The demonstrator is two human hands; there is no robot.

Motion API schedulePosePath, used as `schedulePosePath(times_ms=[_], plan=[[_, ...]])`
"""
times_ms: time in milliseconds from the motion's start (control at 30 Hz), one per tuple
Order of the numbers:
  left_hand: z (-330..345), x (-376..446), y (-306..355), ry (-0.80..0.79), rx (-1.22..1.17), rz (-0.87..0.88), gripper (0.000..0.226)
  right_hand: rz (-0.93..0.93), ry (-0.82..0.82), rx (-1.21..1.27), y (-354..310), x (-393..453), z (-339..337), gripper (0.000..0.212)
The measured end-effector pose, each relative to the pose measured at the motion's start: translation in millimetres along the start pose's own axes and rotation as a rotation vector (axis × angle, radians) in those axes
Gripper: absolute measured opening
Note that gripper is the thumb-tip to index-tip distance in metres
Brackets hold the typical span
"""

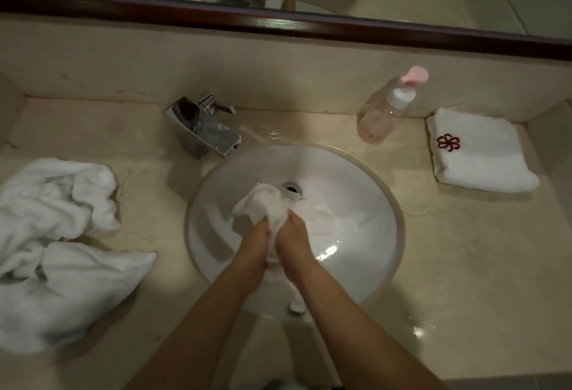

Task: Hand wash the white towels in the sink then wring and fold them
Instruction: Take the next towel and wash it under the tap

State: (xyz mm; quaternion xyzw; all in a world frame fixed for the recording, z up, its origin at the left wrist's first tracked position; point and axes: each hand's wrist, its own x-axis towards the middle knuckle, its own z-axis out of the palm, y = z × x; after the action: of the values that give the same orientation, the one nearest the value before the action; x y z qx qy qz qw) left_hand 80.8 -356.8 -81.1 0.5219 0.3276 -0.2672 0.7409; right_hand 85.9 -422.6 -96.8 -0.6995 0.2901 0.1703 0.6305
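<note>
Both hands' grip, left hand (253,242) and right hand (294,239), around bunched towel (266,203), lengthwise toward faucet (204,129).

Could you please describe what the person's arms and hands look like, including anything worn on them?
Both forearms are bare as far as the frame shows, with no sleeves in view. The left hand and right hand wear no gloves, and no watch, bracelet or ring can be seen on either wrist or hand. The picture is soft, so small details such as nails cannot be made out.
</note>
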Motion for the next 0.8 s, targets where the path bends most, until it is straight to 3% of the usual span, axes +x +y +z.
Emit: schedulePosePath(times_ms=[67,133,167,267,367,467,600,667,767,800], plan=[[-8,-11,-3,-0.074,-0.054,0.016,0.043,0.055,-0.061,0.052,-5,1,-9,0.025],[-23,-3,-1,-0.085,-0.237,-0.042,0.069,-0.051,-0.148,-0.067,3,-20,-6,0.032],[-26,-3,6,-0.081,-0.316,-0.009,0.070,-0.122,-0.184,-0.126,13,-36,-2,0.032],[-21,-5,0,0.094,-0.209,0.013,0.037,-0.208,-0.223,-0.145,28,-69,-6,0.030],[-18,-21,-29,0.224,-0.271,-0.035,0.024,0.075,-0.108,-0.015,26,-42,-29,0.026],[-13,-33,-42,0.256,-0.269,0.024,0.029,0.129,-0.008,0.015,15,-27,-41,0.018],[-5,-30,-21,0.246,-0.182,0.076,0.037,-0.060,-0.334,-0.106,13,-81,-15,0.037],[2,-29,-22,0.192,-0.130,0.095,0.038,-0.041,-0.273,-0.042,11,-60,-16,0.039],[16,-32,-21,0.158,0.094,0.130,0.035,0.132,-0.096,0.116,9,-9,-17,0.034],[13,-24,-16,0.144,0.082,0.101,0.038,0.099,-0.055,0.058,11,-13,-15,0.033]])
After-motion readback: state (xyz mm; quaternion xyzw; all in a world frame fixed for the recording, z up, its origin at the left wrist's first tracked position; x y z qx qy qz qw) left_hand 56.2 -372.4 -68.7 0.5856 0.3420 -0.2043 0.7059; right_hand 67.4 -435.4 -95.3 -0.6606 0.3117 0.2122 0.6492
